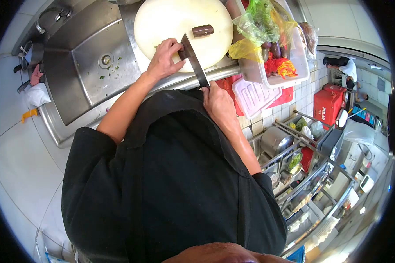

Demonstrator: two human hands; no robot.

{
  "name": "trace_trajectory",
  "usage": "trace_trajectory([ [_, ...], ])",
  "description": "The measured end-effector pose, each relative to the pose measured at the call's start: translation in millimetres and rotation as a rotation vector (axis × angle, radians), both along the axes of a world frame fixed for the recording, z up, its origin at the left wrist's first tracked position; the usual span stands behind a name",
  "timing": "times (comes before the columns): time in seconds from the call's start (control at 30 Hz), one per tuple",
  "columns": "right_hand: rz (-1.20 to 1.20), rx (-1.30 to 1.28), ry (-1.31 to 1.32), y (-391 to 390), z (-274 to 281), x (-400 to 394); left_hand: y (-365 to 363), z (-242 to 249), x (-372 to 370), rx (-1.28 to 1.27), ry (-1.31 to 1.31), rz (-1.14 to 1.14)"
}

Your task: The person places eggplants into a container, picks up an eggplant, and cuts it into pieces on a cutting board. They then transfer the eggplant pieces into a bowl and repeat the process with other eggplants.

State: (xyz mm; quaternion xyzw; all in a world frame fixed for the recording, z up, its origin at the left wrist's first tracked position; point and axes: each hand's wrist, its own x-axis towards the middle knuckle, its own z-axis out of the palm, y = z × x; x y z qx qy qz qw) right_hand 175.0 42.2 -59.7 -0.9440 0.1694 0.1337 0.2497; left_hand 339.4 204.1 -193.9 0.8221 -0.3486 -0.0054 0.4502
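A round white cutting board (156, 26) lies beside the sink. Across its near edge slants a knife (196, 65), its handle wrapped by my right hand (219, 105). My left hand (164, 61) presses its fingertips and thumb on a dark purple eggplant piece (182, 54), right against the blade's left side. Fingers hide part of that piece. Another cut length of eggplant (202, 30) rests farther back on the board, apart from the knife.
Left is a steel sink (98, 81) with green scraps around its drain. A plastic bin (300, 74) at the right holds eggplants, bags and red netting. Below it sits a clear ridged lid (254, 97). A metal rack (300, 142) with pots stands behind my right side.
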Motion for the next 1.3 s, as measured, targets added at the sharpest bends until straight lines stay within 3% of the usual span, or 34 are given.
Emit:
trace_trajectory([
  [0.27, 0.013, -0.014, 0.004, 1.5, -11.4, 6.4, 0.3, -1.5, -1.1, 0.014, 0.013, -0.008],
  [0.53, 0.044, -0.029, -0.116, -1.7, -58.9, 21.9, 13.0, 5.4, -8.8, 0.126, -0.003, 0.014],
  [0.83, 0.021, -0.004, -0.052, 1.4, -14.1, 9.1, 24.0, 3.4, -16.3, 0.124, -0.184, 0.026],
  [1.3, 0.107, -0.062, -0.051, -7.1, -46.9, 19.6, 18.8, -0.6, -18.4, 0.147, -0.117, 0.032],
])
